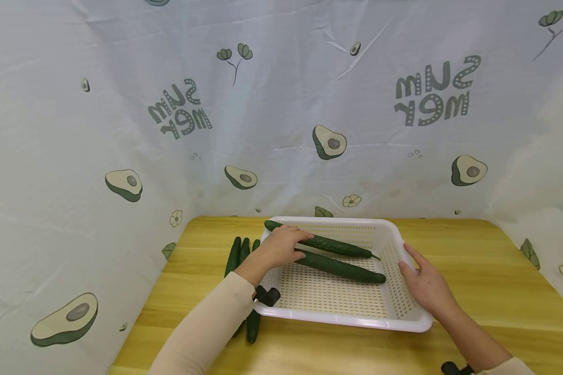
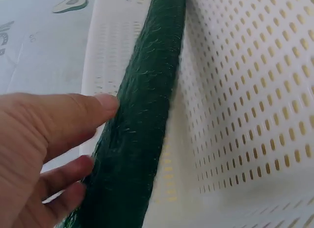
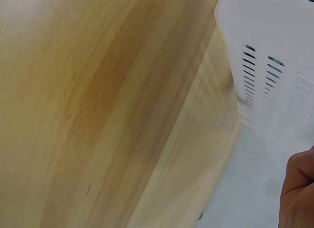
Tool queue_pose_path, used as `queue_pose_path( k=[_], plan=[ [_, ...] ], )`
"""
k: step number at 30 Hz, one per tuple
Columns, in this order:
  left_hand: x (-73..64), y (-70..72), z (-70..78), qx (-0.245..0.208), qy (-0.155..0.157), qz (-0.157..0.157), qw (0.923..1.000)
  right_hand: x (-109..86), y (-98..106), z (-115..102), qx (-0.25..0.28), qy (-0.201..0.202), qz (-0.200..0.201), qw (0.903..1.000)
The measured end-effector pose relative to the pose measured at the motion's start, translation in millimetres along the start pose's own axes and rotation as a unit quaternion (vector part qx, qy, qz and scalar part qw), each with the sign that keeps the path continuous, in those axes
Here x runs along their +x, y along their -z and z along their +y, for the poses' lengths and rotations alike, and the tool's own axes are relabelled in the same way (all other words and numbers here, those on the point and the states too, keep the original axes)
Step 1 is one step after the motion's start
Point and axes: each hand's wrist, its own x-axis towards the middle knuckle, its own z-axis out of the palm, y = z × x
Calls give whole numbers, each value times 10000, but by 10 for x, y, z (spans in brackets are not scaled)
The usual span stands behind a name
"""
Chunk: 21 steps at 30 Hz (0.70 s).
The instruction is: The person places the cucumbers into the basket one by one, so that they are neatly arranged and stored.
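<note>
In the head view a white slotted plastic basket (image 1: 338, 317) stands on the table with two long green cucumbers inside. My left hand (image 1: 281, 246) is over the left part of the basket, across the far cucumber (image 1: 342, 247); the near cucumber (image 1: 340, 267) runs out from below its thumb. In the left wrist view the thumb (image 2: 105, 102) and fingertips lie against one side of a cucumber (image 2: 142, 100), fingers apart and loosely bent. My right hand (image 1: 427, 286) grips the basket's right rim; in the right wrist view only part of this hand (image 3: 298, 193) shows beside the basket wall (image 3: 274, 90).
Several more cucumbers (image 1: 253, 325) lie on the wooden table (image 1: 469, 271) left of the basket, partly hidden by my left arm. A pale curtain (image 1: 281, 104) printed with avocados hangs behind the table and along its sides.
</note>
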Motion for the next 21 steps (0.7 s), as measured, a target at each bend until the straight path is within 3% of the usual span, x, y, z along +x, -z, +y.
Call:
queue_pose_path(
  k=[4,7,14,21],
  plan=[
    [32,-67,26,-89,61,-582,9982,5,7,6,-44,2,43,10000],
    [35,-126,28,-87,92,-714,9974,9,8,-1,-40,14,36,10000],
    [9,-164,1,-265,-124,-295,9991,10,14,6,-58,-17,0,10000],
    [0,-158,-1,-426,28,1,9991,-6,17,-5,-2,24,10,10000]
  ],
)
